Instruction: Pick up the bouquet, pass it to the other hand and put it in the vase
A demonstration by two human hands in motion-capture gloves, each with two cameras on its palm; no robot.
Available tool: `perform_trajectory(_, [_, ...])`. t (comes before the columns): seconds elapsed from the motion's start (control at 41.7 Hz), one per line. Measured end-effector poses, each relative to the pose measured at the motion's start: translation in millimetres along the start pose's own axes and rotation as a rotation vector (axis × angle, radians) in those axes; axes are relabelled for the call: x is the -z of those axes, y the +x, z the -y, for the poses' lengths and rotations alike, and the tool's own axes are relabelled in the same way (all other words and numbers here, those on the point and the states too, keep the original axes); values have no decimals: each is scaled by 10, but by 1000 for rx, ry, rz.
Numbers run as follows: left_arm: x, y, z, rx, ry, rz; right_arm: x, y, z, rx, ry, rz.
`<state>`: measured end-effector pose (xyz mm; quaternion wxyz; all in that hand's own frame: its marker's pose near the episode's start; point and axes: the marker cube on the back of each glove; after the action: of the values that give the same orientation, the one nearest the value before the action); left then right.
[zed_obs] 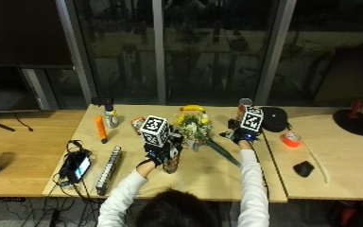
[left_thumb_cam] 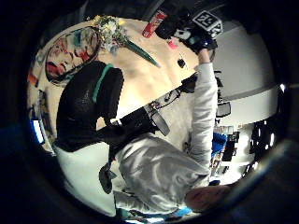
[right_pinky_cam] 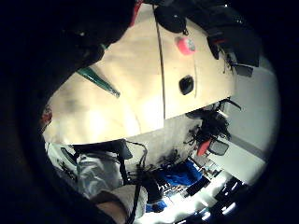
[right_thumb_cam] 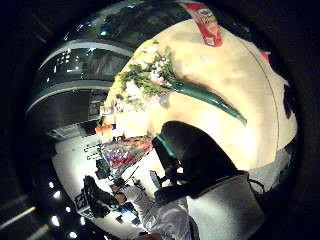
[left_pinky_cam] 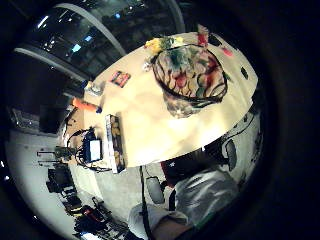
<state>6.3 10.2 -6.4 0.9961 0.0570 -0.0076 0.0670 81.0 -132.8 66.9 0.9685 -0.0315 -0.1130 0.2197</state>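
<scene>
Bouquet (zed_obs: 197,130) lies mid-desk between both hands, blooms toward the far edge, green wrap slanting toward the near right; right hand (zed_obs: 243,135) nearer the wrap, fingers unreadable, left hand (zed_obs: 159,150) likewise.

An office: wooden desks (zed_obs: 37,156), monitor (zed_obs: 8,97), tall windows (zed_obs: 213,47).

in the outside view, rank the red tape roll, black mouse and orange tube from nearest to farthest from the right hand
1. Red tape roll, on the table just right of the right hand.
2. Black mouse, farther right, toward the person.
3. Orange tube, far across on the left.
</scene>
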Motion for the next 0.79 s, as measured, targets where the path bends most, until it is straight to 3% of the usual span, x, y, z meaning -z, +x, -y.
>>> perform_trajectory(0.096, [-6, 27, -23, -13, -6, -1, -378, 74, 249, -38, -33, 8])
perform_trajectory(0.24, [-33, 39, -40, -17, -10, 17, -579, 70, -21, -111, -17, 14])
perform_trajectory(0.407, [-31, 55, -67, -20, -18, 16, -940, 56, 5, -68, -86, 40])
perform_trajectory(0.599, [-92, 24, -40, -13, -2, 67, -1309, 112, 156, -116, -65, -25])
perform_trajectory(0.791, [-91, 38, -53, -12, 1, 68, -1394, -48, 90, -142, -88, -155])
